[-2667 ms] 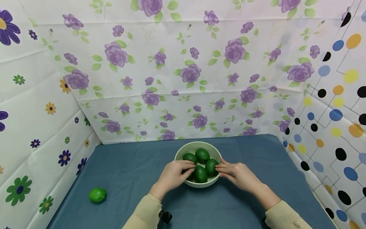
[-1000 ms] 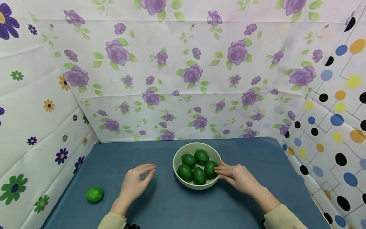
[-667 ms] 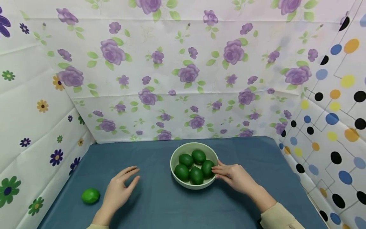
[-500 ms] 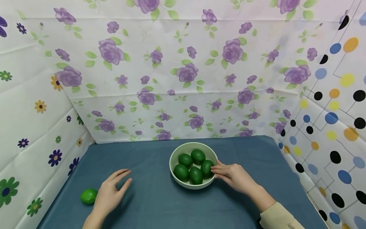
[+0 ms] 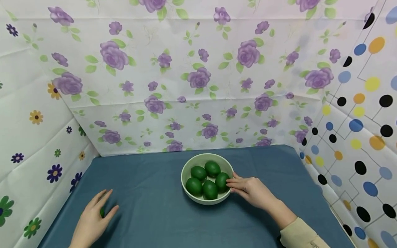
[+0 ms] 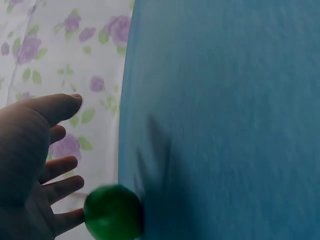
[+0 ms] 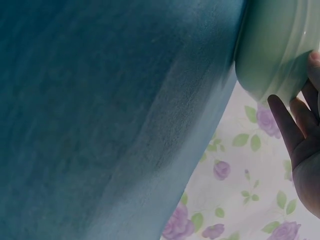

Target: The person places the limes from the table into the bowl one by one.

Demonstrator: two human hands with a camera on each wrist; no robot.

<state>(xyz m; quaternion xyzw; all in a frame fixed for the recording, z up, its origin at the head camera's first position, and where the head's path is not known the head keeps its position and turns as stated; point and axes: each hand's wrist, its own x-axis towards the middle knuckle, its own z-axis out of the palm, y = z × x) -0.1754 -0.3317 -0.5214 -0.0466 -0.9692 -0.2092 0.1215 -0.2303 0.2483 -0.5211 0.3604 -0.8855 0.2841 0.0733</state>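
My left hand (image 5: 91, 217) is at the left of the table, fingers spread and apart, above a bright green lime (image 6: 113, 212). In the head view the hand covers most of the lime; in the left wrist view it sits beside the fingers, and whether they touch it I cannot tell. A pale green bowl (image 5: 207, 202) stands right of centre with several dark green, egg-shaped fruits (image 5: 210, 189) inside. At its right side my right hand (image 5: 255, 193) holds the rim, fingertips over the edge near one fruit and thumb against the outer wall.
A blue cloth (image 5: 149, 206) covers the table. Behind it hangs a white sheet with purple roses (image 5: 198, 79). Flower-printed cloth (image 5: 40, 141) walls off the left side, and dotted cloth (image 5: 356, 148) the right.
My left hand has left the bowl, where a fruit now lies at the near left, and moved left with fingers spreading until over the lime. My right hand has stayed at the bowl's rim.
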